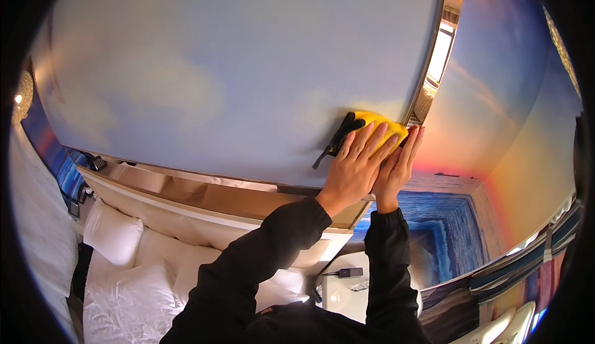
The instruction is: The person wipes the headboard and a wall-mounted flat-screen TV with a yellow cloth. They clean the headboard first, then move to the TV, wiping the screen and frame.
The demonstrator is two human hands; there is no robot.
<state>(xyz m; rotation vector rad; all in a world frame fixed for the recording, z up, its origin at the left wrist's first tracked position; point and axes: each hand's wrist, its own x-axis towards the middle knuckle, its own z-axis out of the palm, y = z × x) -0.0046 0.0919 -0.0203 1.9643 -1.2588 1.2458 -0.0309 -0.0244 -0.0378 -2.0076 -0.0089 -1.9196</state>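
My left hand (355,169) lies spread over a folded yellow cloth (379,124) with black trim, pressing it to a large sky-printed wall panel (209,74). A black strap-like end of the cloth (332,146) sticks out to the left of the fingers. Right beside it, my right hand (395,172) is upright with straight fingers at the panel's right edge, against the cloth's dark border. Whether it grips the cloth is hidden. A narrow mirror strip (439,60) runs up along this edge.
Below the panel stands a padded headboard (186,218) with a ledge, and a bed with white pillows (114,232). A white bedside table (344,297) bears a black device (350,273) and cable. Telephones (97,162) appear at left. A sea-sunset mural (437,223) covers the right wall.
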